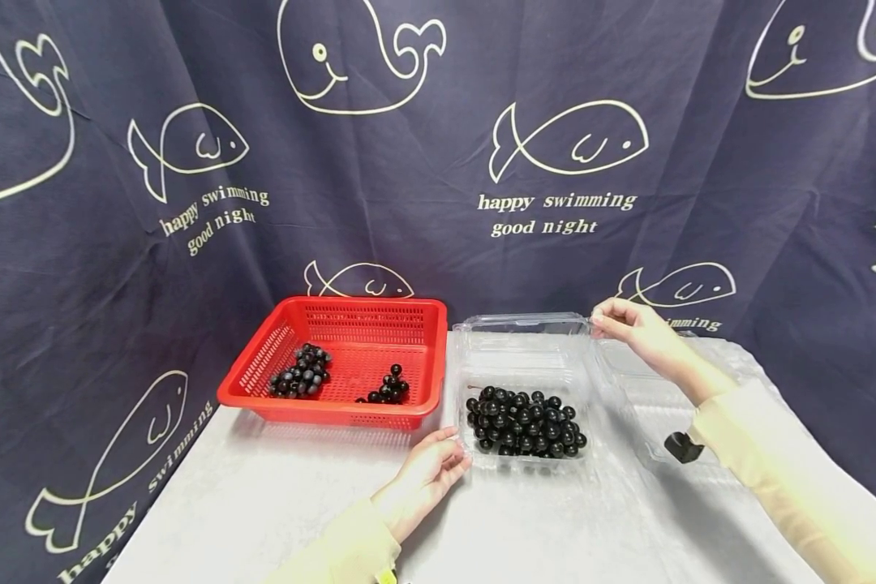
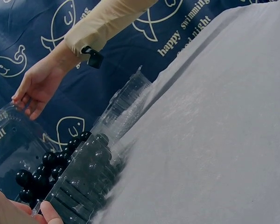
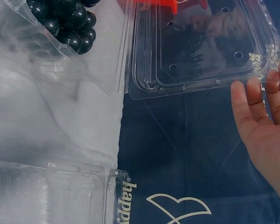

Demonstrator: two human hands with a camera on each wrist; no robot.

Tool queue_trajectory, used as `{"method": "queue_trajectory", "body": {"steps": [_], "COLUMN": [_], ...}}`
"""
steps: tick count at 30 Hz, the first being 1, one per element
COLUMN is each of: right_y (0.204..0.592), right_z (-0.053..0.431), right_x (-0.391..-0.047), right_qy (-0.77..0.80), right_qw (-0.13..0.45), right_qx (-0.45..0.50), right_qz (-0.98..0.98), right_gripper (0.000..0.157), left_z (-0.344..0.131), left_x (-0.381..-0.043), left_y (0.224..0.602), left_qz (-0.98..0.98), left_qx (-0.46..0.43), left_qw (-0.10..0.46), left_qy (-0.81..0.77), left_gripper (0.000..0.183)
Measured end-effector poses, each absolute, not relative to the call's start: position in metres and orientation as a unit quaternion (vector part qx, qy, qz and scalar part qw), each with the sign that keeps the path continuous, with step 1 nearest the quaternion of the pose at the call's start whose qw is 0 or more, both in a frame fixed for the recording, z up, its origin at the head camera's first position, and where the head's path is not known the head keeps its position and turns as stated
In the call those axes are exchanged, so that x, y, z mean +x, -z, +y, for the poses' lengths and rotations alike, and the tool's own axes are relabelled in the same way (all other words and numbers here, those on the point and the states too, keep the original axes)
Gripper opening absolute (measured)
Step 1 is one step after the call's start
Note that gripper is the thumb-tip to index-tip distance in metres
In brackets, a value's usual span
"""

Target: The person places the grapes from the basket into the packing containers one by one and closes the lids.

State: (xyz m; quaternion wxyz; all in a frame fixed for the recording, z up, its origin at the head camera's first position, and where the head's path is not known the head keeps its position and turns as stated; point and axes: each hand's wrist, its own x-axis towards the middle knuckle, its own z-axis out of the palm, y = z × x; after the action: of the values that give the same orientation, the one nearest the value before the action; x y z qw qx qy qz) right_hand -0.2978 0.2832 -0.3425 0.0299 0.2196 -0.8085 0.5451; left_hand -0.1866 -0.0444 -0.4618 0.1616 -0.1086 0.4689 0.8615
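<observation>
Black grapes fill the base of a clear plastic clamshell box, whose lid stands raised at the back. My left hand grips the box at its front left corner; in the left wrist view, fingertips lie over its rim. My right hand pinches the lid's right corner between thumb and fingers, as the left wrist view also shows. Grapes appear behind the clear wall in the right wrist view.
To the left stands a red plastic basket with two small bunches of dark grapes. Another clear plastic box lies right of the filled one, under my right forearm. A dark patterned curtain hangs behind the white-covered table.
</observation>
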Motion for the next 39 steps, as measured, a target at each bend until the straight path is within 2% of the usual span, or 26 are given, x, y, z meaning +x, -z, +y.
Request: {"method": "queue_trajectory", "body": {"steps": [13,39], "right_y": [0.349,0.359], "right_z": [0.289,0.29], "right_x": [-0.289,-0.264], "right_qy": [-0.576,-0.485], "right_qw": [0.028,0.06], "right_qx": [0.245,0.261], "right_qz": [-0.779,-0.832], "right_gripper": [0.008,0.01], "left_z": [-0.045,-0.046], "left_x": [-0.188,-0.19], "left_y": [0.464,0.465], "left_qz": [0.462,0.468], "left_qx": [-0.118,-0.112], "left_qw": [0.162,0.166], "left_qy": [-0.864,-0.861], "left_gripper": [0.057,0.058]}}
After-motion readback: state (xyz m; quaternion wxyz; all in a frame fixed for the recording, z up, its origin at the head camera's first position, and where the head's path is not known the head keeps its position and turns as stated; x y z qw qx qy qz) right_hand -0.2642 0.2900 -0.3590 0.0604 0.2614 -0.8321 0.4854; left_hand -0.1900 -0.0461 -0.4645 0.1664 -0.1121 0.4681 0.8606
